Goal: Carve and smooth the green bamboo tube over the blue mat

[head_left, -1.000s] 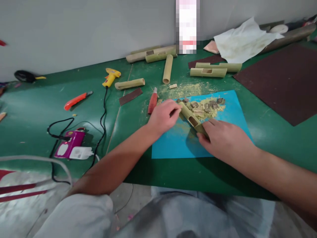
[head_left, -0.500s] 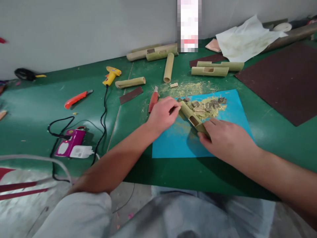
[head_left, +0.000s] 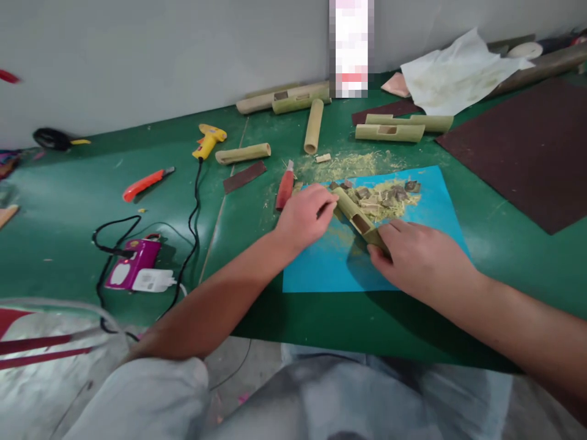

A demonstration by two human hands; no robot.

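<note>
My right hand [head_left: 422,250] is wrapped round the near end of a green bamboo tube [head_left: 352,211], which slants over the blue sheet [head_left: 316,272]. A rectangular opening is cut in the tube's upper side. At the far end, my left hand [head_left: 308,214] is closed, thumb and fingers pinched against the tube's rim; what lies between them, if anything, is hidden. Just behind the tube is a heap of bamboo shavings [head_left: 389,198] mixed with small dark scraps. A red-handled cutter [head_left: 285,188] lies beside my left hand.
Several cut bamboo pieces [head_left: 389,132] lie toward the wall. Left are a yellow glue gun [head_left: 210,142], an orange utility knife [head_left: 147,184] and a purple power block [head_left: 135,263] with cables. Dark brown sheet [head_left: 523,153] and white paper [head_left: 449,73] lie right on the green table [head_left: 321,318].
My left hand has shifted very slightly downward at the tube's far end. The right hand and the tube stay nearly in place; the view has turned a little.
</note>
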